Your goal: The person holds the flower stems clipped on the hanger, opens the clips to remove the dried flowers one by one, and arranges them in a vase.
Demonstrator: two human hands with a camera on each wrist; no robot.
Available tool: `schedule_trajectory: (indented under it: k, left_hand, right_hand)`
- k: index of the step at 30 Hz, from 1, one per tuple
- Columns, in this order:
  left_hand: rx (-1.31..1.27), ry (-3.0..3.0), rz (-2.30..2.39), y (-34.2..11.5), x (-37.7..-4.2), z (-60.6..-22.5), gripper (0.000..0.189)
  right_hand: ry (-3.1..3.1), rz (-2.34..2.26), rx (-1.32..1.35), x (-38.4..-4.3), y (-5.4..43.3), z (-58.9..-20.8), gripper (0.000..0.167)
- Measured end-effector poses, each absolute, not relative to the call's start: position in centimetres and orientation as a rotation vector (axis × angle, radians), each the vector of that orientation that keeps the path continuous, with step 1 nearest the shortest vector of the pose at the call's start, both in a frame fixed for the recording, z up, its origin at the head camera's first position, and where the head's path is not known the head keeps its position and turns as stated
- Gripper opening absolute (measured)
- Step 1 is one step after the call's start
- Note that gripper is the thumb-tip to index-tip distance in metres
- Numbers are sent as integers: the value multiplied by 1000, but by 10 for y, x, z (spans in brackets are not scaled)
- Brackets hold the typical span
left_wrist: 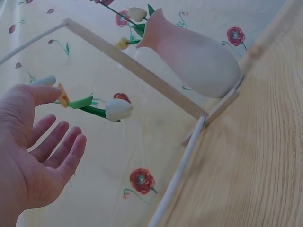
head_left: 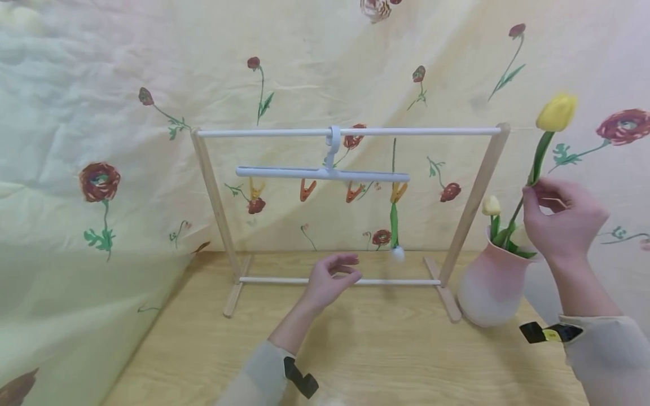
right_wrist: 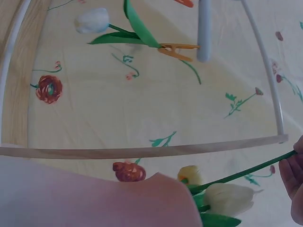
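My right hand (head_left: pixel 566 217) pinches the stem of a yellow tulip (head_left: pixel 556 113), bloom upward, above the pink-and-white vase (head_left: pixel 490 287). Its lower stem (right_wrist: pixel 251 170) reaches down among the tulips at the vase mouth in the right wrist view. My left hand (head_left: pixel 330 279), fingers loosely bent and holding nothing, hovers in front of the rack's lower bar. A white tulip (left_wrist: pixel 119 109) hangs head down from an orange clip (head_left: pixel 398 193) at the right end of the pale blue hanger (head_left: pixel 284 173).
The hanger hooks over the top bar (head_left: pixel 431 131) of a wooden-legged rack (head_left: pixel 472 220). More clips hang along it, including a red-orange clip (head_left: pixel 307 190). Pale tulips (right_wrist: pixel 229 198) stand in the vase. Flower-printed cloth (head_left: pixel 213 84) backs the wooden table (head_left: pixel 381 355).
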State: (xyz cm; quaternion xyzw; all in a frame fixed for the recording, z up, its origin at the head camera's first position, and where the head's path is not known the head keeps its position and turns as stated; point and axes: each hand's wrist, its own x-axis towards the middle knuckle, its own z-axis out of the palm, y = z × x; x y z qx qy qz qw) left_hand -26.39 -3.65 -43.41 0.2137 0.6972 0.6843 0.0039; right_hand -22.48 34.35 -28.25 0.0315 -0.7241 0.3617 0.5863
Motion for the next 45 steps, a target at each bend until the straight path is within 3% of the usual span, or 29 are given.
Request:
schedule_trajectory:
  k: [6,14,22,45]
  left_hand:
    - [672,2190,2175,-20,-270,-432,43]
    - [612,2207,2202,0,-269,-428,42]
    - [403,2249,2366,17,-277,-421,55]
    - [400,2358,2279,43,-294,-426,59]
  right_hand:
    - [-1801,823,-64,-234,365,-298,26]
    - [-1931,749,-39,-236,383,-320,27]
    - [-1890,658,-1,-238,383,-325,30]
    - [-1898,695,-138,-234,374,-330,40]
